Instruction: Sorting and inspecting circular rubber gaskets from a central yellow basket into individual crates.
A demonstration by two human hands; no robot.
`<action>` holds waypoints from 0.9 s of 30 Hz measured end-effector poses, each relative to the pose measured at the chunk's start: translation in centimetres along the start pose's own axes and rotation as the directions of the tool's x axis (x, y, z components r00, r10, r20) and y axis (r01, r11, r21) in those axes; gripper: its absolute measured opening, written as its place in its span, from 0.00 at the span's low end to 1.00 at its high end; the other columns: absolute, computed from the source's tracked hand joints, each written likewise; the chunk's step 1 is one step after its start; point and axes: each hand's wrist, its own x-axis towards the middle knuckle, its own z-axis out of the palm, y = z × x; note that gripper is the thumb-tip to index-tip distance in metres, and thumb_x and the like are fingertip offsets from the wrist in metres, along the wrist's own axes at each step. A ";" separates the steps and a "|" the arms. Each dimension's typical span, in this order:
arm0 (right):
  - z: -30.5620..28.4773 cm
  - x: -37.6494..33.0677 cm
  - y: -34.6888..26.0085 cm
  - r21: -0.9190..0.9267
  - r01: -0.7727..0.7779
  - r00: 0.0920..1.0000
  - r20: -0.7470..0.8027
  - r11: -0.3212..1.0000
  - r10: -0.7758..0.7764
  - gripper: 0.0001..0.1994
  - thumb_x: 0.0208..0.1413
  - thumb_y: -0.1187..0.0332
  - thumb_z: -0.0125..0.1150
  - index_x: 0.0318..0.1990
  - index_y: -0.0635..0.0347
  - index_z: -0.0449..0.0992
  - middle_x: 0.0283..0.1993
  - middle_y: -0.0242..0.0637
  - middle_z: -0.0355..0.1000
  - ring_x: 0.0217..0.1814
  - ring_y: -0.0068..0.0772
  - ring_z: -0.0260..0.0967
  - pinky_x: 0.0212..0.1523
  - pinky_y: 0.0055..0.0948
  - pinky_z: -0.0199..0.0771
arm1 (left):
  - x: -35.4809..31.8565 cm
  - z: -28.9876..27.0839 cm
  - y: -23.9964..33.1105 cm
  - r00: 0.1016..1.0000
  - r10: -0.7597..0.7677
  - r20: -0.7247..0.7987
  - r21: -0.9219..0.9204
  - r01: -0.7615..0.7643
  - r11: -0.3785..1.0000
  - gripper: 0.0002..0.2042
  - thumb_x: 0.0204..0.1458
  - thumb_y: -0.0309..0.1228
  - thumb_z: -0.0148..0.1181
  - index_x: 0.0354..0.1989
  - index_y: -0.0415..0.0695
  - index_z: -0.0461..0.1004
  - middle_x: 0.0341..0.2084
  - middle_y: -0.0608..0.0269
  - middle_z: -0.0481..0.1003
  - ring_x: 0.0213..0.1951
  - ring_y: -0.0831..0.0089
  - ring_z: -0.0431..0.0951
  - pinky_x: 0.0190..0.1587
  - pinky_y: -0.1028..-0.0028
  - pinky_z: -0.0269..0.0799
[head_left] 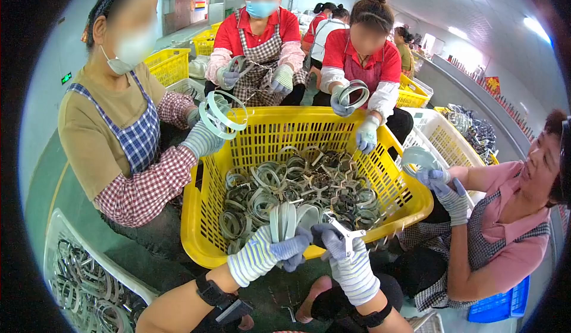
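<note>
My left hand (264,254), in a striped knit glove, is closed around several pale grey ring-shaped bands (284,221), held upright over the near rim of the yellow basket (193,232). Close beside it, my gloved right hand (351,267) pinches a flat, silvery three-armed metal piece (348,234) between thumb and fingers. The fingertips of both hands nearly meet. Inside the basket lies a heap of similar rings (264,181) tangled with metal pieces.
Co-workers sit around the basket: one at left holding rings (221,116), two behind it, one at right holding rings (419,157). A white crate (89,246) of rings stands at lower left. White crates (425,124) and a blue crate (502,300) are on the right.
</note>
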 end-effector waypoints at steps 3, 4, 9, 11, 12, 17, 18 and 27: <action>0.2 -0.2 -0.3 0.221 -0.188 0.982 0.050 0.957 0.181 0.14 0.55 0.63 0.58 0.46 0.62 0.74 0.40 0.33 0.74 0.43 0.23 0.69 0.46 0.24 0.68 | 0.3 0.1 -0.4 0.990 -0.012 0.138 0.037 0.007 0.999 0.13 0.52 0.35 0.59 0.40 0.39 0.73 0.22 0.63 0.75 0.25 0.76 0.75 0.30 0.77 0.71; 0.6 -0.3 -0.4 0.357 -0.201 0.980 0.068 0.912 0.189 0.14 0.55 0.63 0.59 0.45 0.62 0.75 0.39 0.32 0.74 0.40 0.22 0.69 0.42 0.22 0.68 | 0.6 -0.1 -1.2 0.973 0.031 0.227 0.102 -0.056 0.993 0.13 0.54 0.34 0.57 0.42 0.37 0.72 0.23 0.62 0.75 0.26 0.75 0.75 0.30 0.77 0.71; -1.1 -0.9 -0.3 0.210 -0.352 0.933 0.153 0.912 0.325 0.12 0.51 0.62 0.62 0.40 0.59 0.76 0.34 0.29 0.73 0.32 0.17 0.67 0.32 0.23 0.68 | 0.6 1.1 -1.8 0.872 -0.059 0.485 0.244 -0.070 0.967 0.14 0.55 0.32 0.55 0.43 0.34 0.72 0.29 0.61 0.76 0.33 0.75 0.75 0.37 0.77 0.71; 0.3 -1.1 -0.2 0.076 -0.116 0.976 0.192 0.990 0.099 0.12 0.51 0.62 0.62 0.39 0.58 0.76 0.31 0.27 0.71 0.30 0.16 0.65 0.29 0.21 0.65 | -0.6 0.5 -2.7 0.901 -0.089 0.425 0.194 0.005 0.981 0.12 0.54 0.33 0.56 0.41 0.36 0.74 0.34 0.60 0.75 0.37 0.72 0.74 0.42 0.74 0.70; 0.3 -0.8 -0.2 0.069 0.018 0.988 0.149 0.997 -0.028 0.12 0.51 0.62 0.63 0.39 0.58 0.76 0.29 0.26 0.71 0.28 0.15 0.64 0.27 0.19 0.62 | 0.5 0.2 -3.3 0.894 0.096 0.438 0.344 -0.265 0.901 0.12 0.53 0.33 0.58 0.40 0.38 0.75 0.35 0.60 0.75 0.39 0.71 0.74 0.44 0.72 0.69; -0.8 -0.6 0.0 0.009 -0.131 0.991 0.029 0.991 0.130 0.13 0.51 0.63 0.62 0.41 0.58 0.76 0.29 0.27 0.70 0.24 0.15 0.62 0.23 0.18 0.59 | 1.6 -0.4 -2.7 0.827 0.402 0.394 0.615 -0.562 0.554 0.13 0.46 0.34 0.63 0.40 0.44 0.77 0.40 0.61 0.75 0.45 0.67 0.72 0.50 0.69 0.65; -0.8 -0.4 0.4 0.079 -0.146 0.989 0.038 0.986 0.144 0.13 0.51 0.63 0.62 0.42 0.59 0.76 0.28 0.27 0.71 0.22 0.16 0.62 0.22 0.18 0.60 | 1.2 -0.3 -2.4 0.867 0.371 0.332 0.564 -0.497 0.660 0.15 0.47 0.37 0.62 0.42 0.44 0.75 0.42 0.59 0.74 0.47 0.63 0.71 0.52 0.66 0.64; 0.3 -0.5 -1.3 0.145 -0.227 0.964 0.172 0.963 0.201 0.15 0.51 0.64 0.61 0.44 0.62 0.75 0.29 0.29 0.72 0.19 0.17 0.63 0.19 0.19 0.62 | 0.3 -0.1 -2.1 0.789 0.515 0.335 0.787 -0.535 0.307 0.27 0.43 0.35 0.67 0.53 0.43 0.66 0.48 0.56 0.69 0.48 0.62 0.69 0.52 0.67 0.63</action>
